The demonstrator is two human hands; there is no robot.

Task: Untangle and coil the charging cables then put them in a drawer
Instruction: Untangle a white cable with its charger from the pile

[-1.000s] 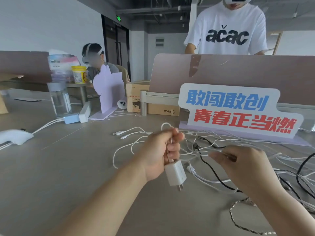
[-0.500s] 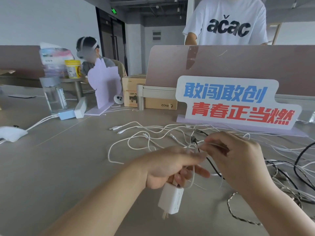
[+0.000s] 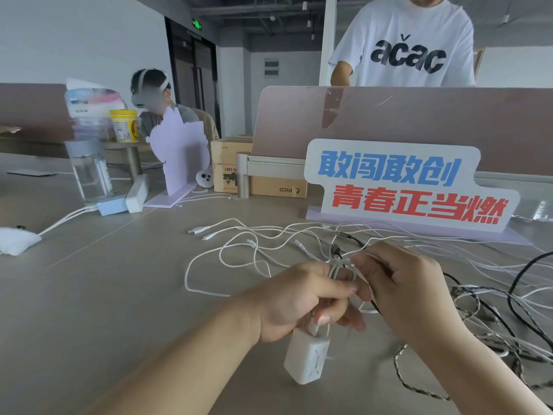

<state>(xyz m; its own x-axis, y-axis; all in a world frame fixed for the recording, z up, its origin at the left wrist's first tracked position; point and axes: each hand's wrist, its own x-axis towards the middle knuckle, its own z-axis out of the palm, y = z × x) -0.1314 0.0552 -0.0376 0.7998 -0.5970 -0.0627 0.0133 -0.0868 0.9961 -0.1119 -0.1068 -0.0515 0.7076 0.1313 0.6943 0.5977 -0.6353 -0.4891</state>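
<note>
The left hand (image 3: 302, 298) is seen low in the middle of the view, its fingers curled round a white cable (image 3: 335, 269), which is gripped just above a white charger (image 3: 306, 359). The charger hangs tilted beneath the hand, its prongs turned to the right, close above the worktop (image 3: 104, 295). The right hand (image 3: 410, 292) is held just beside the left, touching its fingertips, and a strand of the same white cable is pinched between its thumb and forefinger. Whether the cable is wound round the left fingers cannot be told.

Behind both hands, the charging cables (image 3: 239, 250) are spread loose and tangled over the worktop, several plug ends lying at the far left of the heap. A black cable (image 3: 522, 274) is looped at the right edge, and a braided cable (image 3: 399, 372) is curled beside the right forearm.

A sign (image 3: 404, 187) with blue and red characters is stood on a lilac base behind the tangle, in front of a brown divider panel (image 3: 419, 121). To the left, a cardboard box (image 3: 269, 187), a white controller (image 3: 205, 178), a lilac cut-out stand (image 3: 179, 154), a white power strip (image 3: 137, 193), a pale blue block (image 3: 112, 205) and a clear water bottle (image 3: 89, 172) are set out. 2 other people are in view: 1 seated with a headset (image 3: 155, 97), and 1 standing in a white T-shirt (image 3: 407, 46) behind the panel.
</note>
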